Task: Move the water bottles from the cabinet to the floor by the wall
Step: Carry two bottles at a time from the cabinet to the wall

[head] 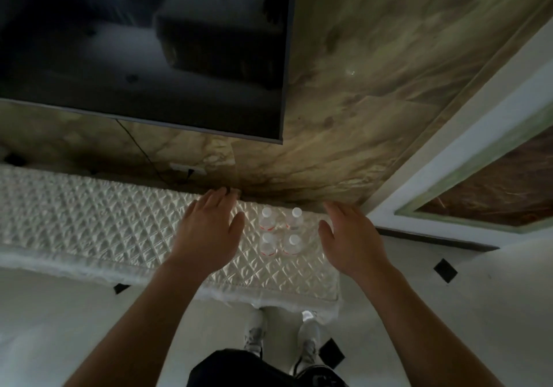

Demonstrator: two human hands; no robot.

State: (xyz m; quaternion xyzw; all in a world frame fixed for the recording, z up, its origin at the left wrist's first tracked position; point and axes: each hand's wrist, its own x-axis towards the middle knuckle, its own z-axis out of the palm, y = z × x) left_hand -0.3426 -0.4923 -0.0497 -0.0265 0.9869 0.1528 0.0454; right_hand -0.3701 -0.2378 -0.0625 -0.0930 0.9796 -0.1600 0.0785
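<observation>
- Standing upright in a tight two-by-two cluster, four clear water bottles with white caps and red label bands are on the cabinet, close to its right end.
- A white quilted cover with a diamond pattern lies over the cabinet top, and its edge hangs over the front.
- The left hand is just left of the bottles, palm down, fingers straight and together, thumb spread toward the cluster; it grips nothing.
- Its fingertips reach to the back edge of the cabinet by the wall; whether the palm touches the cover cannot be told.
- The right hand is just right of the bottles, fingers straight and relaxed, thumb turned inward; it holds nothing either.
- Neither hand touches a bottle: the cluster sits in the gap between the two thumbs.
- A dark television screen hangs on the marble wall above the cabinet, and a thin cable runs down from it to a white socket.
- Below, the pale floor carries small black diamond insets.
- The person's two light shoes stand against the cabinet front, right below the bottles.
</observation>
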